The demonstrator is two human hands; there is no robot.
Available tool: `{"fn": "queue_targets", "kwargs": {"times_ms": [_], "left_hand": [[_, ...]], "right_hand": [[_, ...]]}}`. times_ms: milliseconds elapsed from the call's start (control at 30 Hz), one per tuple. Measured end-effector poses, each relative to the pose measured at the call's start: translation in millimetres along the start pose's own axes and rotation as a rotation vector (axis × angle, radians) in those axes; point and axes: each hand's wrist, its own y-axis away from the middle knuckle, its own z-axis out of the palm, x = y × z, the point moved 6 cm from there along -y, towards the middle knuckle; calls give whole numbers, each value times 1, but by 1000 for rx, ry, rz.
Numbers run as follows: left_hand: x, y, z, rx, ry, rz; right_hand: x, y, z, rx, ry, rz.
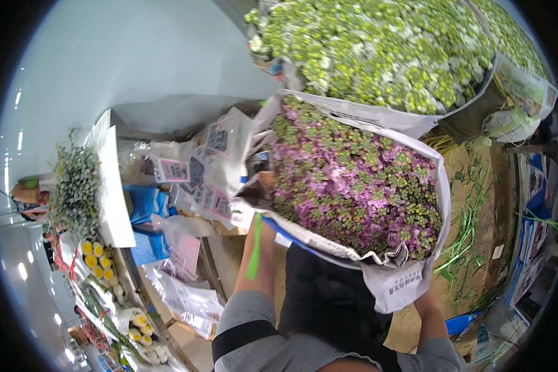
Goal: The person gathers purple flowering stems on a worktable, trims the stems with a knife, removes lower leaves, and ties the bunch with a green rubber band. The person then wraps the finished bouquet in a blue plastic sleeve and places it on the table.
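A large bunch of pink-purple stock-like flowers with green buds (348, 181) lies right in front of me, wrapped in printed white paper (395, 283). Both my forearms reach to its near side, the left one (258, 260) bearing a green strip, the right one (430, 307) beneath the folded paper corner. The wrap hides both of my hands, so their hold cannot be seen. Just beyond, a bigger bunch of white and yellow-green flowers (381, 51) stands in paper, close against the far edge of the pink bunch's wrap.
Printed plastic sleeves (214, 162) and blue packaging (149, 242) lie on the left. Farther left are eucalyptus-like foliage (76, 186) and yellow flowers in white wraps (97, 260). Cut green stems (465, 232) litter the brown surface at right, beside stacked newspapers (530, 242).
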Motion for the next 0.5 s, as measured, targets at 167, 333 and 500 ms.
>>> {"fn": "queue_targets", "kwargs": {"times_ms": [167,333,500], "left_hand": [[-43,-6,23,49,48,-35],[-37,14,11,66,165,14],[12,71,-21,22,325,91]], "right_hand": [[39,4,16,20,-78,-8],[-14,-30,111,-142,-218,-278],[-131,21,104,-245,16,-768]]}}
